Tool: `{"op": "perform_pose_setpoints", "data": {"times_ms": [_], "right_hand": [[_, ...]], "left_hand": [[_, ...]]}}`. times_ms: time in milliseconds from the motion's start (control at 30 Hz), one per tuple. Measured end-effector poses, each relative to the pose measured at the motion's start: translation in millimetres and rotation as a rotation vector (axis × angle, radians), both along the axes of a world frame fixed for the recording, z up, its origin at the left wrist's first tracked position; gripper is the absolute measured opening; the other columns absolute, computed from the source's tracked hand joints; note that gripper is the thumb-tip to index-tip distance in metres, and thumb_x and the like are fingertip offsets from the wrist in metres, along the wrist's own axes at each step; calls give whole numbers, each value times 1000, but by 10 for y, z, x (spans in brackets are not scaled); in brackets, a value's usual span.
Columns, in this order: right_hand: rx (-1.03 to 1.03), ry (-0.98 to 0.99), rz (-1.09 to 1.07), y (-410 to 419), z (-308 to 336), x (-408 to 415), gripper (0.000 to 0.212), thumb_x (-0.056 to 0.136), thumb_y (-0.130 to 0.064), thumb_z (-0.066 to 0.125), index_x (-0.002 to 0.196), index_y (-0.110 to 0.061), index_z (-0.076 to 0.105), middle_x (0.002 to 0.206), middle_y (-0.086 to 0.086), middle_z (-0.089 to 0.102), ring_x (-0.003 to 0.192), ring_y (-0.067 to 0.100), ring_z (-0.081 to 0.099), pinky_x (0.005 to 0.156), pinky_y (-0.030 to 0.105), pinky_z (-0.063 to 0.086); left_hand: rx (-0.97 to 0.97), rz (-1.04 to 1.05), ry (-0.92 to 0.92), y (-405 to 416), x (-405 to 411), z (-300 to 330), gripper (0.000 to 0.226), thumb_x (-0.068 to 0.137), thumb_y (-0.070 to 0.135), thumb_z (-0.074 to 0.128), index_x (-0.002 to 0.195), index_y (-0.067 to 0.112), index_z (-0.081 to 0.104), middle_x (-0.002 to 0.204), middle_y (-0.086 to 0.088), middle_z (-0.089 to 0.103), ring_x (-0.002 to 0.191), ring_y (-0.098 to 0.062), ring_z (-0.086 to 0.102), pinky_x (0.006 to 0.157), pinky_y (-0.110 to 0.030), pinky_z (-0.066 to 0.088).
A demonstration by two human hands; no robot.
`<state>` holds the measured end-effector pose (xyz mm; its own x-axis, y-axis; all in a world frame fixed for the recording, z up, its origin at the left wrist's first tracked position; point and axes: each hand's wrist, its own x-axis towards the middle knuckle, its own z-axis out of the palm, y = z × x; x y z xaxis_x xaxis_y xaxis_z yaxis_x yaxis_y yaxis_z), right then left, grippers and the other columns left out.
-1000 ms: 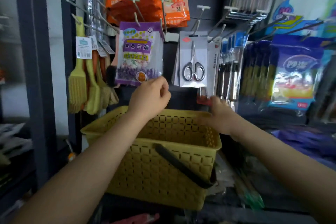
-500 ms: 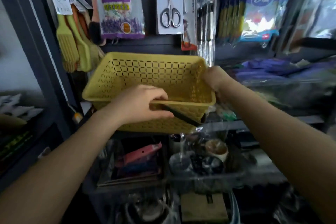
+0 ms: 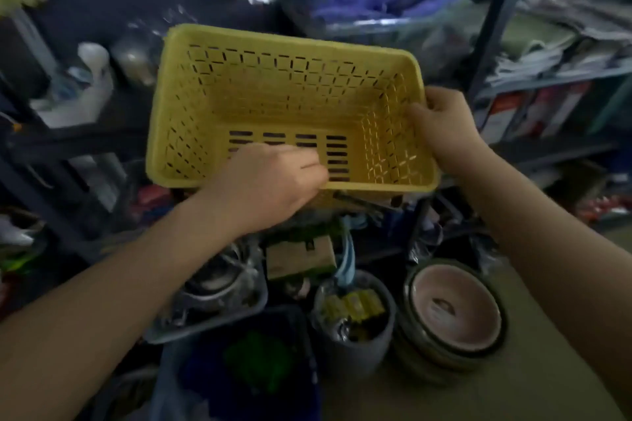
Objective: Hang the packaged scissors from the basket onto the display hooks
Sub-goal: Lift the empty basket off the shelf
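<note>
Dark, crowded shop shelving (image 3: 533, 82) fills the background, with blurred stock piled on every level and tubs and stacked bowls (image 3: 451, 314) crammed below. At the centre, the yellow perforated basket (image 3: 287, 44) is held up in front of the shelves, tipped so its open top faces the camera. Its long axis runs left to right, the far rim angled down toward the right. The slotted floor is seen bare: no packaged scissors can be made out inside, and the display hooks are out of frame, so the hanging is judged done or nearly so, and the scissors themselves cannot be placed.

The basket's near rim is gripped by the left hand (image 3: 263, 184), fingers curled over the edge and into the basket. The right end is clasped by the right hand (image 3: 444, 130), thumb inside the wall, fingers wrapped round outside. A dark folded handle (image 3: 362, 200) is glimpsed just under the near rim.

The basket is judged light and fairly stiff, with some flex in the thin lattice walls. The thick rolled rim is the soundest hold; the slots should keep it from slipping.
</note>
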<state>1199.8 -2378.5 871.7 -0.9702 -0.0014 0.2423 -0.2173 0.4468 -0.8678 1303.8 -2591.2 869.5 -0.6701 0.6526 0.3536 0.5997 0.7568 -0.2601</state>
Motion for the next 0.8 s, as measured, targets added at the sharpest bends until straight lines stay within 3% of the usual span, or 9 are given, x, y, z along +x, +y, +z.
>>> {"op": "perform_pose_setpoints", "data": {"times_ms": [100,200,367,600,700,800], "right_hand": [[26,-88,-85,711,-407,28,17,89,-14,47,94,-10,62,93,11,70,85,27,69,79,47,57],[87,-156,-223,1467,-953,60,23,86,-20,47,96,-6,61,94,15,69,86,31,65,80,53,54],[114,-411,-449,2434,-1977,257,23,86,-24,45,97,-8,57,94,15,65,86,34,62,83,53,52],[-9,-844,-700,2978,-3214,111,36,83,-26,50,113,-7,48,111,17,61,98,40,62,85,53,53],[-149,-941,-795,2918,-3676,-38,50,85,-26,49,129,-8,33,118,18,55,100,41,62,85,54,53],[-355,-1008,-927,2834,-4136,-164,50,85,-24,51,130,-13,34,125,19,52,105,42,60,85,54,53]], "left_hand": [[45,51,-223,686,-74,-307,30,88,40,45,104,19,60,97,2,62,85,-17,60,57,-26,46],[142,28,-304,1237,-109,-559,45,84,56,41,111,23,55,104,5,61,93,-14,56,69,-34,51],[402,-47,-354,1840,-343,-1042,37,85,42,40,108,19,59,88,4,60,84,-16,56,61,-33,49],[437,260,-816,2297,-1029,-1976,21,89,25,52,106,19,63,87,3,60,78,-16,57,71,-33,49],[476,371,-916,2372,-1280,-2407,16,89,25,51,100,20,62,90,0,62,80,-15,57,68,-28,48],[563,441,-936,2386,-1450,-2776,15,90,25,50,98,22,62,88,3,61,79,-10,55,61,-21,41]]}}
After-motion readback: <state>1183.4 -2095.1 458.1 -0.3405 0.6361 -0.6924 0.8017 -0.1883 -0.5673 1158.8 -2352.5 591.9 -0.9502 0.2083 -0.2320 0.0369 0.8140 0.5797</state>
